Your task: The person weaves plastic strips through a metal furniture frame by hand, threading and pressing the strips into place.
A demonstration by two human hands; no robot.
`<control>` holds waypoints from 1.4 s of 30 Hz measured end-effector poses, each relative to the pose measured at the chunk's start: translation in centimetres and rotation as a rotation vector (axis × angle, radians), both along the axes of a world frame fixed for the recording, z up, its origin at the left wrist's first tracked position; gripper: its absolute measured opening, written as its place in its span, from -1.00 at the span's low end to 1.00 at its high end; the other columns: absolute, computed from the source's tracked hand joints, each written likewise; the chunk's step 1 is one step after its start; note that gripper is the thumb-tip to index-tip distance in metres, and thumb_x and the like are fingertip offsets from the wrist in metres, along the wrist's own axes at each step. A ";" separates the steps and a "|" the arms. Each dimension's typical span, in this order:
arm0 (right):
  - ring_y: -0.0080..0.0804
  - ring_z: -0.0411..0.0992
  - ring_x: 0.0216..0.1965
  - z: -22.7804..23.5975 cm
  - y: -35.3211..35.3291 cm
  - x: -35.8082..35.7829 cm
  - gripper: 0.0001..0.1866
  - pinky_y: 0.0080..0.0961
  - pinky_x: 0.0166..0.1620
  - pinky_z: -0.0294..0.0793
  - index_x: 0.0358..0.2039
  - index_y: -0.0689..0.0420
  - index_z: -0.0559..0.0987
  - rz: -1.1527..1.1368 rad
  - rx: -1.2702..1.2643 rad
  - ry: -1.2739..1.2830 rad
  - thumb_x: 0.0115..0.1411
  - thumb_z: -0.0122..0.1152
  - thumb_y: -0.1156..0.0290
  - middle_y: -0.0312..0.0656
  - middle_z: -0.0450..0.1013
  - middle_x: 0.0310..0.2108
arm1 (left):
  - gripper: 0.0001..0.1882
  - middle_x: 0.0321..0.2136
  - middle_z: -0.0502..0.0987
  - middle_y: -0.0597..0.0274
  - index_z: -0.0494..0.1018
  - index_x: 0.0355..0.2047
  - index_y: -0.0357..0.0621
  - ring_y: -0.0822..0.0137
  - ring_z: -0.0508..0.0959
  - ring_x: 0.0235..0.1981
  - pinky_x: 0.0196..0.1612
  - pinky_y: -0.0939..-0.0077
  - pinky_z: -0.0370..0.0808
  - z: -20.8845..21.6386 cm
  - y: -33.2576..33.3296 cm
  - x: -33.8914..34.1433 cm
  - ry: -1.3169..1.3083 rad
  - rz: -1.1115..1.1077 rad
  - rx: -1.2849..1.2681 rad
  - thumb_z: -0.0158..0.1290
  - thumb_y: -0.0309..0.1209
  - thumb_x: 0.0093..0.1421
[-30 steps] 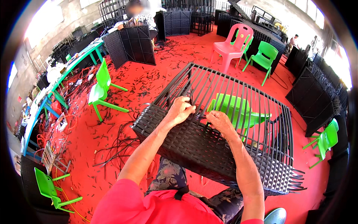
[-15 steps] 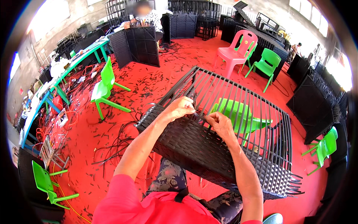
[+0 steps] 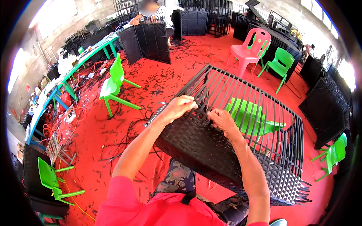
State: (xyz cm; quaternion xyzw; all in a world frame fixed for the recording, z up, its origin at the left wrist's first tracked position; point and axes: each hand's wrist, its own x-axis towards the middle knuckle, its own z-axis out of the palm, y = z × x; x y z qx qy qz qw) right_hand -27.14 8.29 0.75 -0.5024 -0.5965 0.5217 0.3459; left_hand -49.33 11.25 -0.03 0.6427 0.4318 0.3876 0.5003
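Note:
A black frame (image 3: pixel 203 145) strung with long flat strips lies slanted in front of my lap. Its near side is tightly woven, while the strips (image 3: pixel 241 84) run bare with gaps across the far side. Over the weave's far edge, toward the left, my left hand (image 3: pixel 181 108) is closed in a pinch; what sits between its fingertips is too small to tell. Just right of it, my right hand (image 3: pixel 223 121) pinches what looks like a black strip at the weave's edge. Loose strip ends (image 3: pixel 303 192) stick out at the frame's right corner.
A green chair (image 3: pixel 249 116) shows through the bare strips. Another green chair (image 3: pixel 114 84) stands to the left, and a pink chair (image 3: pixel 249 49) beyond. A long cluttered table (image 3: pixel 90 52) lines the left. Black panels (image 3: pixel 152 43) stand near a person (image 3: pixel 162 17). Black scraps litter the red floor (image 3: pixel 181 52).
My hands have drawn slightly apart, the left lifting a little off the weave. The whole scene has shifted a little rightward in view.

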 end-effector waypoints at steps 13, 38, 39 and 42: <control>-0.52 0.45 -0.48 -2.0 0.0 -0.8 -0.71 -0.46 -0.38 0.41 -0.43 0.24 0.55 -0.116 0.288 -0.201 0.09 0.18 0.22 -0.14 0.50 -0.56 | -0.76 0.19 0.15 0.03 0.53 -0.27 -0.27 0.18 0.25 0.12 0.13 0.34 0.22 0.3 1.2 0.5 0.368 -0.184 0.065 0.05 -0.39 0.09; -0.60 0.32 -0.65 -0.9 2.1 -4.5 -0.74 -0.56 -0.58 0.31 -0.56 0.23 0.49 -0.096 0.082 -0.044 0.09 0.13 0.28 -0.29 0.36 -0.68 | -0.68 0.05 0.27 0.06 0.58 -0.45 -0.16 0.07 0.16 0.11 0.14 0.26 0.14 0.5 1.4 -0.8 0.797 0.221 0.334 -0.01 -0.18 0.17; -0.59 0.33 -0.64 -1.1 2.1 -4.8 -0.74 -0.55 -0.57 0.32 -0.56 0.24 0.49 -0.093 0.119 -0.042 0.07 0.13 0.28 -0.27 0.37 -0.68 | -0.67 0.17 0.19 0.01 0.58 -0.45 -0.15 -0.04 0.06 0.23 0.22 0.16 0.06 0.1 1.4 -0.8 0.887 0.207 0.397 -0.02 -0.16 0.17; -0.60 0.36 -0.61 -1.6 2.3 -5.2 -0.73 -0.53 -0.53 0.36 -0.55 0.27 0.50 -0.069 0.203 -0.052 0.05 0.13 0.28 -0.24 0.39 -0.68 | -0.66 0.21 0.11 0.02 0.59 -0.39 -0.13 -0.06 -0.01 0.27 0.26 0.12 -0.01 -0.8 1.8 -0.8 1.015 0.151 0.360 -0.04 -0.14 0.18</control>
